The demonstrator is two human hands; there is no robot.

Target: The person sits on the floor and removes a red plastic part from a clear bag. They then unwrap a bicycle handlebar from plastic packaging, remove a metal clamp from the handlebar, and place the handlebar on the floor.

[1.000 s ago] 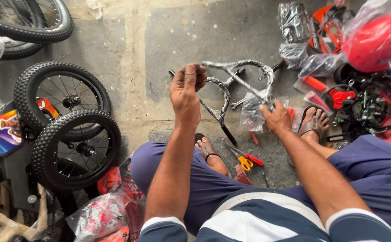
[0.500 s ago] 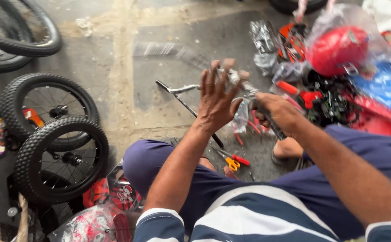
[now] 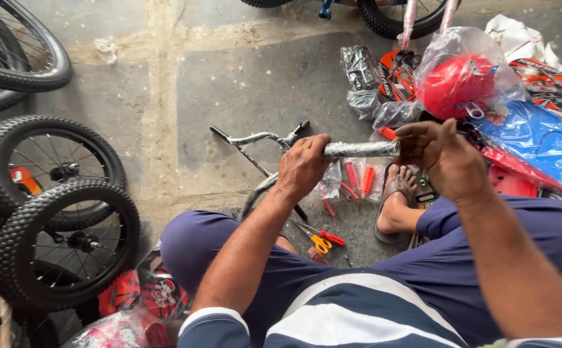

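Left hand (image 3: 303,169) is closed in a fist around the left end of a grey metal tube wrapped in clear plastic (image 3: 360,149), held level above the concrete floor (image 3: 242,84). Right hand (image 3: 445,158) is cupped over the tube's right end, fingers curled; whether it grips the tube or the wrap cannot be told. Both forearms reach forward from the seated person's knees. Below the tube lies a chrome bicycle handlebar (image 3: 255,138). Yellow-handled scissors (image 3: 319,243) rest just beside the left knee. Two small black knobbly wheels (image 3: 62,212) lie well apart to the left.

Two small knobby wheels (image 3: 55,212), perhaps three larger tyres (image 3: 17,58), one red helmet (image 3: 456,86).
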